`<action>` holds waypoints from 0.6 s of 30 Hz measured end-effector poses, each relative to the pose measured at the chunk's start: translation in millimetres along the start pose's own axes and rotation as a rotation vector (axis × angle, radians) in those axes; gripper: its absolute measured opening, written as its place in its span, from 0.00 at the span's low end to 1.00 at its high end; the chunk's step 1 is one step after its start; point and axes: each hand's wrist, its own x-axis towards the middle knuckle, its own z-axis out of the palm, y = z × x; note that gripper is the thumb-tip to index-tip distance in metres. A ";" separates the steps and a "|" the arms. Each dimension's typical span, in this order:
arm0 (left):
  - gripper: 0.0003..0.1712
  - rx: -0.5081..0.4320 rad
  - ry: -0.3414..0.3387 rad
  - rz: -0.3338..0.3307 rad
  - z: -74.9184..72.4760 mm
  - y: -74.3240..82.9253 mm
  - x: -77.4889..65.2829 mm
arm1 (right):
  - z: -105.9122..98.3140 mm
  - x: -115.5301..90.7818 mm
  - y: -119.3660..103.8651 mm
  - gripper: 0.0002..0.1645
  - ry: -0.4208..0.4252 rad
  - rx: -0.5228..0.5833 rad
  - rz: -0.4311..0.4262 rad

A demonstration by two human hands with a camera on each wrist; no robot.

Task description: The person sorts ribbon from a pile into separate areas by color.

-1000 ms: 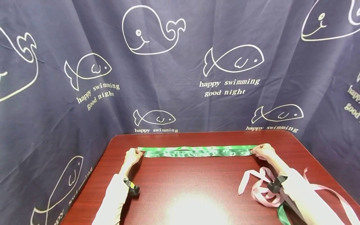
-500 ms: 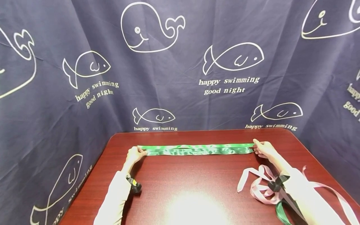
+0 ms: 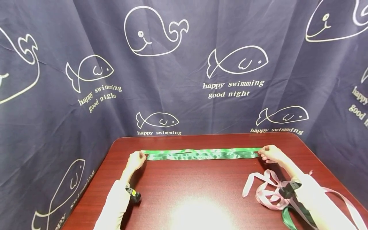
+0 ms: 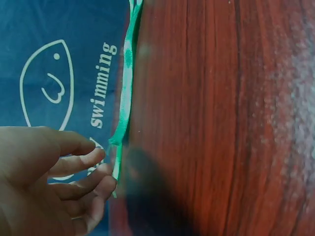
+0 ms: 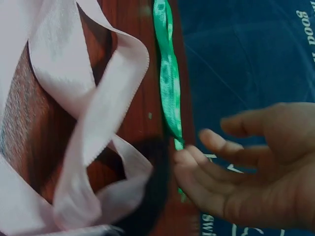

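Note:
Green satin ribbon lies across the far part of the table in two lengths side by side, a bright green ribbon (image 3: 161, 152) behind and a darker green ribbon (image 3: 178, 157) in front. At its left end is my left hand (image 3: 136, 160), fingers loosely bent; in the left wrist view the lower fingertips (image 4: 107, 187) are right at the ribbon's edge. My right hand (image 3: 271, 154) is at the other end. In the right wrist view its thumb and index finger stand apart, and the other fingertips (image 5: 186, 156) meet the bright green strip.
Loose coils of pink ribbon (image 3: 263, 193) lie on the red-brown table (image 3: 201, 182) under and beside the right forearm. Near them is a dark green ribbon loop (image 3: 287, 217). A blue curtain (image 3: 189, 89) with whale and fish drawings hangs behind and at both sides.
My left fingers have drawn back left from over the ribbon's end. The right hand's raised finger has come down toward the ribbon. The two green lengths lie nearly as before.

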 end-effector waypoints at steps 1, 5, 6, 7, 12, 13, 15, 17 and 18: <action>0.05 -0.002 0.002 0.017 -0.6 0.3 -0.8 | -0.8 -0.2 -0.1 0.18 -0.017 -0.034 -0.014; 0.04 -0.025 0.007 0.083 -3.5 1.2 -4.5 | -5.3 -3.2 -3.2 0.20 -0.114 -0.143 -0.110; 0.03 -0.031 0.008 0.099 -4.1 1.1 -5.6 | -6.0 -4.1 -4.1 0.19 -0.142 -0.157 -0.138; 0.03 -0.035 0.011 0.114 -4.4 0.9 -6.9 | -6.3 -4.9 -4.8 0.19 -0.169 -0.170 -0.167; 0.03 -0.060 0.024 0.189 -6.4 3.4 -13.8 | -6.1 -6.4 -3.6 0.16 -0.224 -0.243 -0.312; 0.04 -0.063 0.029 0.204 -6.5 4.3 -15.1 | -5.8 -6.4 -2.9 0.15 -0.216 -0.265 -0.339; 0.04 -0.072 0.032 0.238 -6.9 6.5 -17.7 | -5.0 -7.1 -2.4 0.14 -0.188 -0.309 -0.380; 0.05 -0.084 0.034 0.261 -6.7 8.8 -20.7 | -3.7 -8.7 -2.7 0.14 -0.150 -0.369 -0.398; 0.05 -0.086 0.034 0.273 -6.3 9.6 -22.0 | -2.8 -9.8 -3.2 0.13 -0.131 -0.398 -0.398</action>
